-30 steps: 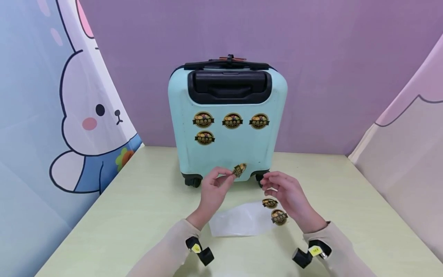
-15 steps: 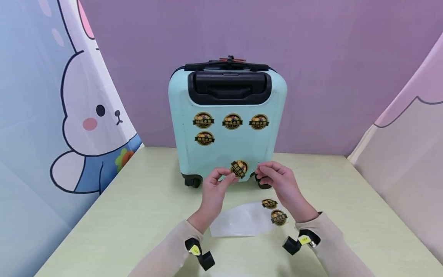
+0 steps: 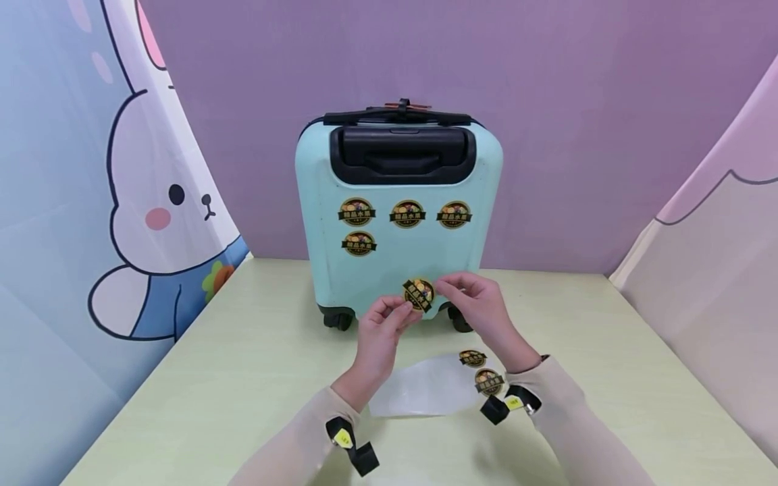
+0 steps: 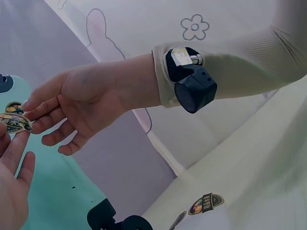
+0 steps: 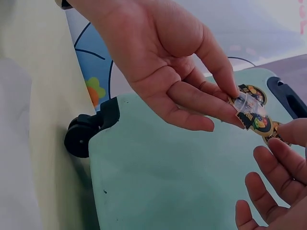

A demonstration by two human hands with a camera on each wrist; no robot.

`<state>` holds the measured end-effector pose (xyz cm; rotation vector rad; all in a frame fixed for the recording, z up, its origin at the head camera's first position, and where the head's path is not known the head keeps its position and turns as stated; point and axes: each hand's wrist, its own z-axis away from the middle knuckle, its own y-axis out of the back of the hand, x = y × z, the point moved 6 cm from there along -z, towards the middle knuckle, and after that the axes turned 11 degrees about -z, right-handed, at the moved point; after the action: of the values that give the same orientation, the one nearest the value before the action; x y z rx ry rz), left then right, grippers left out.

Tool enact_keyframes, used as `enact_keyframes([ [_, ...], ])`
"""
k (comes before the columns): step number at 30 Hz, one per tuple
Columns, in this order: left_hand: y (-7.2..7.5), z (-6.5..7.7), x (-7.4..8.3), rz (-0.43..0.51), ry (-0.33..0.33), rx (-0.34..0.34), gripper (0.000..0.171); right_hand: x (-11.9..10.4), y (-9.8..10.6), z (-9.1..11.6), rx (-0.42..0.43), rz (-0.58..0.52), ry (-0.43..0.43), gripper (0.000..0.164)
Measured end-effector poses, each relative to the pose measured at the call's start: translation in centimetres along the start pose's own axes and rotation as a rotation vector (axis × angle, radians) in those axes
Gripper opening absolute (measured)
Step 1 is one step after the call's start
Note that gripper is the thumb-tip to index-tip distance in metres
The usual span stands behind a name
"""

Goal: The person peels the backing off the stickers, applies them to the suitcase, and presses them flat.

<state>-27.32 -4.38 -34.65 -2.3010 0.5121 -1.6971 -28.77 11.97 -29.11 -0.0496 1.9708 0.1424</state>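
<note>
A round black-and-gold fruit sticker point(image 3: 419, 293) is pinched between the thumb and fingers of my left hand point(image 3: 377, 337), in front of the suitcase's lower part. My right hand point(image 3: 477, 307) has its thumb and forefinger at the sticker's right edge and appears to pinch it. In the right wrist view the sticker point(image 5: 259, 120) shows between both hands, tilted and slightly bent. Behind it stands a mint-green suitcase point(image 3: 425, 253), with several matching stickers in a top row and one below at left. A white backing sheet point(image 3: 419, 391) lies under my hands, two stickers at its right end.
The suitcase stands upright on black wheels point(image 3: 338, 318) on a pale table point(image 3: 267, 364). A purple cloth point(image 3: 547, 135) hangs behind it. Printed cloth with a cartoon rabbit point(image 3: 146, 189) borders the left side, and pale cloth point(image 3: 717, 290) the right.
My right hand has moved left and up to the sticker's edge. The sticker in my left hand has turned from edge-on to face me. The suitcase and backing sheet stay put.
</note>
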Motion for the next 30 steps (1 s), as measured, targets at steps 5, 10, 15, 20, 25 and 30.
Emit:
enact_keyframes([
  [5,0.1,-0.1,-0.1,0.020,0.024,0.009,0.024,-0.3,-0.3,-0.4,-0.022,0.036,0.039,0.020],
  [10,0.2,-0.3,-0.4,0.038,0.046,0.023,0.020,-0.6,-0.7,-0.8,-0.032,0.092,0.085,0.016],
  [15,0.3,-0.5,-0.7,0.055,0.063,0.051,0.017,-1.2,-1.2,-1.1,-0.024,0.202,0.202,0.009],
  [20,0.4,-1.0,-1.0,0.055,0.098,0.073,0.017,-2.3,-2.0,-1.0,-0.042,0.325,0.390,0.004],
  [25,0.5,-1.4,-1.1,0.073,0.146,0.085,0.015,-2.9,-2.5,-1.1,-0.055,0.418,0.532,0.007],
  [30,0.5,-1.8,-1.5,0.122,0.197,0.092,0.014,-2.8,-2.8,-1.6,-0.064,0.467,0.563,0.005],
])
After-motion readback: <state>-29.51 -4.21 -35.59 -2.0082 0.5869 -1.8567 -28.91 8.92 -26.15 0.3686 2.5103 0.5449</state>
